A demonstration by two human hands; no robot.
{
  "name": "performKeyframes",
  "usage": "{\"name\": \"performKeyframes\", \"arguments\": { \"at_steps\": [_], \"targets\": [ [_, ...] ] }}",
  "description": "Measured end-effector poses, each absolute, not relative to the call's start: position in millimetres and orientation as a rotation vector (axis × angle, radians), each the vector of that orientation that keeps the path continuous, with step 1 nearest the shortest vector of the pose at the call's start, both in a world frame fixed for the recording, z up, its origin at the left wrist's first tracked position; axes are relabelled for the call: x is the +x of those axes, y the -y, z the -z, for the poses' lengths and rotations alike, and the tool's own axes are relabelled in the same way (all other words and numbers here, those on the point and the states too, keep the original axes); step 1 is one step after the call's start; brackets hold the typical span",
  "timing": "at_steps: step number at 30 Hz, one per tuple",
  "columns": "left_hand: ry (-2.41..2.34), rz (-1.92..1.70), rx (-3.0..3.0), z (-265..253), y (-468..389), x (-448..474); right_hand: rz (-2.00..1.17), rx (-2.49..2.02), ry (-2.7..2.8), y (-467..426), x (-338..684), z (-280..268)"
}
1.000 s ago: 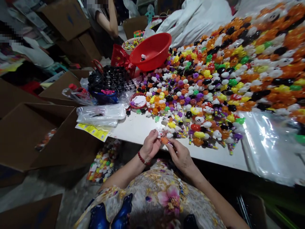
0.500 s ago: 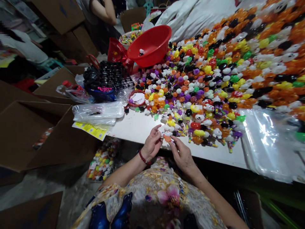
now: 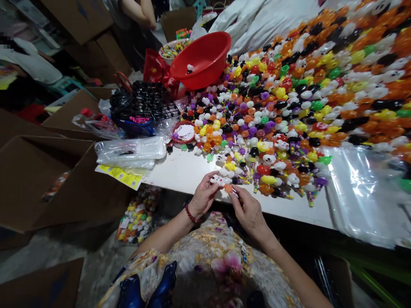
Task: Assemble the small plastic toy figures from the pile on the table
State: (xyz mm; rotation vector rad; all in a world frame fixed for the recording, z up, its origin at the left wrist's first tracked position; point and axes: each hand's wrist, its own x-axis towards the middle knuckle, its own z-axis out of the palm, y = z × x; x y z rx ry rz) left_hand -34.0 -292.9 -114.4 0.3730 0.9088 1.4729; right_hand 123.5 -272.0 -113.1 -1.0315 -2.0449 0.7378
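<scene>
— What have you got in your fingers right now?

— You hold a small white ghost-shaped plastic toy (image 3: 218,180) pinched in your left hand (image 3: 203,196), thumb and fingertips closed on it. Touching it on the right is a small orange plastic piece (image 3: 228,188), and your right hand (image 3: 248,210) is closed on that one. Both sit just past the near edge of the white surface (image 3: 183,171), with your two hands meeting over that edge.

— And the left wrist?

— You wear a red bead bracelet (image 3: 190,214) there, above the flowered fabric (image 3: 218,261) on your lap.

— What lies just beyond your hands?

— A cluster of small plastic figure toys on sticks (image 3: 276,171), white, yellow, red and orange, close to your fingertips. Behind it spreads a much larger heap of small coloured toy pieces (image 3: 289,94), orange, black, white, purple, yellow and green, reaching to the far right corner.

— What else is near you?

— To your right, clear plastic bags (image 3: 359,192) lie flat on the surface. To your left, a stack of clear bags (image 3: 131,150) rests on a yellow printed sheet (image 3: 120,174). Farther back stand a black wire basket (image 3: 150,100) and a tilted round red plastic basin (image 3: 202,60). An open brown cardboard box (image 3: 48,179) stands at the left, beside the surface. Another person's arm (image 3: 138,13) shows at the top.
</scene>
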Motion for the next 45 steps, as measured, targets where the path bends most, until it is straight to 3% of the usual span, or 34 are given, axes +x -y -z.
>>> {"name": "performKeyframes", "arguments": {
  "at_steps": [18, 25, 32, 40, 45],
  "targets": [
    [-1.287, -1.250, 0.788, 120, 302, -28, -1.033, -1.105, 1.996, 270, 119, 109],
    [-1.336, -1.305, 0.853, 124, 294, -30, -0.799, -1.039, 2.035, 252, 124, 118],
    [-1.770, -1.464, 1.050, 135, 237, -67, -0.077, -1.276, 2.033, 207, 149, 113],
    [-1.778, -1.395, 1.069, 137, 216, -79, -0.235, -0.945, 2.357, 204, 78, 145],
    [-1.502, -1.204, 1.031, 132, 239, -79, -0.366, -0.831, 2.354, 187, 61, 158]
  ]
}}
